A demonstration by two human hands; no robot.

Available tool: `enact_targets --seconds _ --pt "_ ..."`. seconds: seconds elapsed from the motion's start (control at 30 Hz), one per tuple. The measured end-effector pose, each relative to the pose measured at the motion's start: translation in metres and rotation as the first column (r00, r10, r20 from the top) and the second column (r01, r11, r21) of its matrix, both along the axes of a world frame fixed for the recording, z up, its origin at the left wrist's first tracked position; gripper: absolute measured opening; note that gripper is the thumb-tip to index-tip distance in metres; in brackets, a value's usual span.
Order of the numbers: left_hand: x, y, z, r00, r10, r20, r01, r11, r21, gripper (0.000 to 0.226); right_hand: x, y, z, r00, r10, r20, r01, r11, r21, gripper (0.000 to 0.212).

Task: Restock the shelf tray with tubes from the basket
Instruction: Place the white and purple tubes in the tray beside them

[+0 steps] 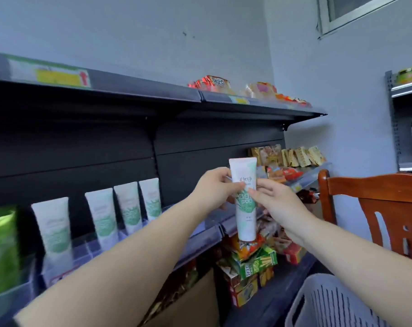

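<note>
A white tube with green leaf print stands upright in the air in front of the middle shelf, cap end down. My left hand grips its left side and my right hand pinches its right side. Several matching tubes stand in a row in the clear shelf tray to the left. The grey slatted basket sits at the bottom right; its inside is hidden.
Green packets fill the far left of the shelf. Snack packs and boxes crowd the shelves to the right and below. A dark top shelf overhangs. A wooden chair stands at the right.
</note>
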State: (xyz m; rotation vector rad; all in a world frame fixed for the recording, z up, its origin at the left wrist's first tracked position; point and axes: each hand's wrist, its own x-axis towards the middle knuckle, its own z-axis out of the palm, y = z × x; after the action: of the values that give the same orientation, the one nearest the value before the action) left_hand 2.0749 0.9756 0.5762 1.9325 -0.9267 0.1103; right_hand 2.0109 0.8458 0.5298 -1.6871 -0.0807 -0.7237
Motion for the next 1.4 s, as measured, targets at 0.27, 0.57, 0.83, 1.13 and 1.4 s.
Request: enact_targets --seconds 0.27,0.57,0.83,1.13,1.4 --pt "0.019 0.052 0.034 0.983 0.176 0.051 -0.173 0.983 -0.061 0.02 0.053 0.043 0.024 0.987 0.157 0.025 -0.156 0.987 -0.037 0.016" --pt "0.059 0.073 0.063 0.938 0.321 0.129 -0.326 0.945 0.022 0.007 0.118 0.059 0.037 0.965 0.256 0.063 -0.254 0.966 -0.038 0.009" --pt "0.114 0.075 0.07 0.877 0.441 0.192 -0.462 0.883 0.079 0.018 0.182 0.064 0.036 0.948 0.306 0.09 -0.307 0.952 -0.004 0.012" --pt "0.159 0.076 0.069 0.831 0.488 0.266 -0.536 0.831 0.149 0.013 0.232 0.063 0.022 0.928 0.372 0.01 -0.371 0.926 -0.076 0.008" --pt "0.171 0.068 0.065 0.78 0.532 0.329 -0.624 0.696 0.354 0.016 0.247 0.058 0.005 0.917 0.391 -0.077 -0.398 0.908 -0.134 0.012"
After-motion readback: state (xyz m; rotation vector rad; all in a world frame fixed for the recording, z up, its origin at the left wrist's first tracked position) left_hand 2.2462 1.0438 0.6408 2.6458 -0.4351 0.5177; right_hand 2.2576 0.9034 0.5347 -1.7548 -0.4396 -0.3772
